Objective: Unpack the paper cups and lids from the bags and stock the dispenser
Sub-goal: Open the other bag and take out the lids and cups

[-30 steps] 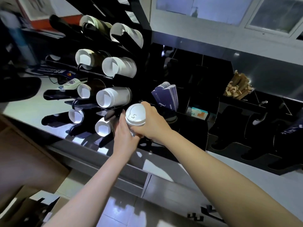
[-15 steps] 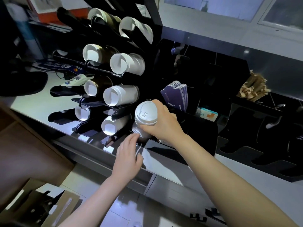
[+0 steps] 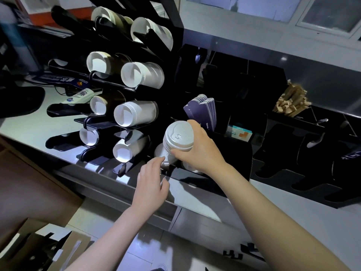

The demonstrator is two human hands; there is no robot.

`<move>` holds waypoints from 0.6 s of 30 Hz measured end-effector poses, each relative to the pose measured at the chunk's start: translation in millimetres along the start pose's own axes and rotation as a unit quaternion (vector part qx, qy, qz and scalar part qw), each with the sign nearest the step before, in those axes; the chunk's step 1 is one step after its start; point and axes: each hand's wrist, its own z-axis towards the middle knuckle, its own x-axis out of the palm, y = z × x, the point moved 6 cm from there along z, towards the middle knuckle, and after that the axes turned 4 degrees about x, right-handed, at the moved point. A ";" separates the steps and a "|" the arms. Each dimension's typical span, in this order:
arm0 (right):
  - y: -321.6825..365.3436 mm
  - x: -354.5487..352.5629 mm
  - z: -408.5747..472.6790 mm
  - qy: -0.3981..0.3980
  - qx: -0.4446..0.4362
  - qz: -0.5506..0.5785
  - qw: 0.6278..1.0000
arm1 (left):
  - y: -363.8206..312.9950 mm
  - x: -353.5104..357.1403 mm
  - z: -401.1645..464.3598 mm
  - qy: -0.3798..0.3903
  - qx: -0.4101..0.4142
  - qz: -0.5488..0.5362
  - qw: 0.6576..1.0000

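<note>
My right hand [image 3: 201, 151] grips a stack of white lids [image 3: 178, 136], tilted, at a slot in the black dispenser [image 3: 230, 173] on the counter. Clear plastic wrap [image 3: 164, 155] hangs round the stack's lower end. My left hand [image 3: 151, 184] is just below it, fingers fairly straight, fingertips touching the wrap. To the left, a black rack [image 3: 175, 26] holds several rows of white paper cups [image 3: 134, 113] lying on their sides.
Purple sleeves [image 3: 203, 110] stand behind the lids. Wooden stirrers [image 3: 291, 102] sit at the back right. Empty black dispenser slots [image 3: 312, 173] lie to the right. An open cardboard box [image 3: 58, 249] is on the floor at lower left.
My left hand let go of the lid stack and dropped below it. The right hand keeps the stack at the slot; the view shifted slightly.
</note>
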 end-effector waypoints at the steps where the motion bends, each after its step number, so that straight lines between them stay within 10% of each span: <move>1: -3.7 -3.0 -2.5 -0.003 -0.003 0.005 1.000 | -4.3 -3.5 1.8 -0.008 0.003 -0.031 0.999; 18: 26.0 37.5 20.6 -0.015 -0.110 -0.186 0.976 | 0.3 -19.3 11.6 -0.083 -0.095 -0.165 0.978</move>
